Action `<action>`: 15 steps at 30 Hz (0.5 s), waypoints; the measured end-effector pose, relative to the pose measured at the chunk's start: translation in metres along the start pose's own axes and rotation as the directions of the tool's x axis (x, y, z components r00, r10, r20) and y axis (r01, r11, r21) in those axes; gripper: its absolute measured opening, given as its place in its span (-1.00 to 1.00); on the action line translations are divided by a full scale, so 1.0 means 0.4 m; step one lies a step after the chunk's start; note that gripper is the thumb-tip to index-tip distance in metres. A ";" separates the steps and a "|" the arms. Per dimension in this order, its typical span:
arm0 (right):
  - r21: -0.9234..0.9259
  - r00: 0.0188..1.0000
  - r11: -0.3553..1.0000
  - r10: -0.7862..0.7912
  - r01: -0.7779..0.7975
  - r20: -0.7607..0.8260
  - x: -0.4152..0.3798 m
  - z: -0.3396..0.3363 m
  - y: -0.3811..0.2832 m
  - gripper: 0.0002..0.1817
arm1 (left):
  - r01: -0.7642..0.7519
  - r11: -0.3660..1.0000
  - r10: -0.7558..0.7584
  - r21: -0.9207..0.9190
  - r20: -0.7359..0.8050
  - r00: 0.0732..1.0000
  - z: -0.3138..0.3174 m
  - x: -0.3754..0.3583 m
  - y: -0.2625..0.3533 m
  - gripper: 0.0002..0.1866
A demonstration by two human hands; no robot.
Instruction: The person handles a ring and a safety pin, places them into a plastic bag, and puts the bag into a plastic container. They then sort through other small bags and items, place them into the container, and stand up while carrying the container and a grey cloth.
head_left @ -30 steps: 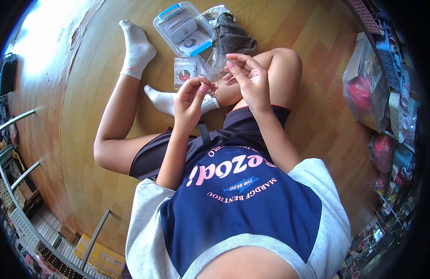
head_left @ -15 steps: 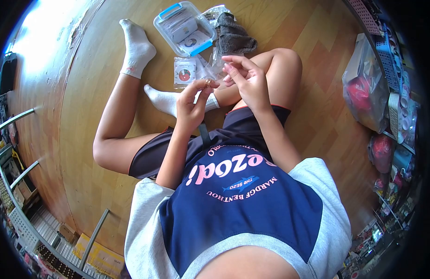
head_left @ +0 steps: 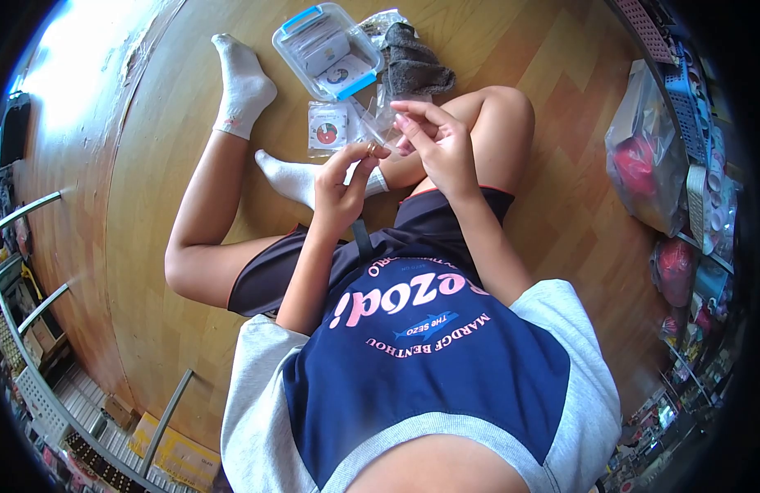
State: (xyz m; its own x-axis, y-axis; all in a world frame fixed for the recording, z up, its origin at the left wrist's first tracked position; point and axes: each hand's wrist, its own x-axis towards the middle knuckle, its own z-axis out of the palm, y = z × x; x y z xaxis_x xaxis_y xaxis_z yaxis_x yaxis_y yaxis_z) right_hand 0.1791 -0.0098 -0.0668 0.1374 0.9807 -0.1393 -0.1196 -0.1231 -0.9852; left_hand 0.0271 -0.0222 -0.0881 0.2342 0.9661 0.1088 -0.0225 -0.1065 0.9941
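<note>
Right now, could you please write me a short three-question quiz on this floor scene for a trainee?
1. True or false: the clear plastic box with blue clips lies on the wooden floor beside the dark grey cloth.
2. Which hand pinches the small ring-like object at its fingertips? A) left hand B) right hand
3. Fill in: the flat clear packet with a red-centred disc lies on the floor between the box and the person's white-socked ____.

Key: 1 true. 2 A; the object is too small to identify. 3 foot.
</note>
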 end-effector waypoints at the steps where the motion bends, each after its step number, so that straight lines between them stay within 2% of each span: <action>1: 0.000 1.000 1.000 0.000 0.000 0.001 0.000 0.000 0.001 -0.81 | -0.004 1.000 0.004 -0.007 -0.003 1.000 0.000 -0.001 0.000 -0.88; 8: -0.023 1.000 1.000 0.001 -0.002 -0.012 -0.001 -0.004 0.004 -0.81 | 0.005 0.998 -0.007 -0.062 -0.023 1.000 0.003 -0.004 -0.012 -0.88; 13: -0.059 1.000 0.998 0.002 -0.003 -0.011 -0.002 -0.004 0.005 -0.82 | 0.016 0.999 -0.016 -0.035 -0.015 1.000 0.002 -0.007 -0.014 -0.87; 15: -0.174 0.998 0.985 -0.009 0.019 0.060 -0.003 -0.008 0.004 -0.77 | 0.010 1.000 -0.010 -0.030 -0.016 1.000 0.001 -0.008 -0.015 -0.87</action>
State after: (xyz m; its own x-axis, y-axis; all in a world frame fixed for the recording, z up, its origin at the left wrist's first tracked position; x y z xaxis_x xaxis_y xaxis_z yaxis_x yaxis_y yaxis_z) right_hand 0.1817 -0.0118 -0.0687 0.0796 0.9890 -0.1245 0.0562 -0.1292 -0.9900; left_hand 0.0268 -0.0250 -0.0942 0.2188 0.9708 0.0986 -0.0493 -0.0900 0.9947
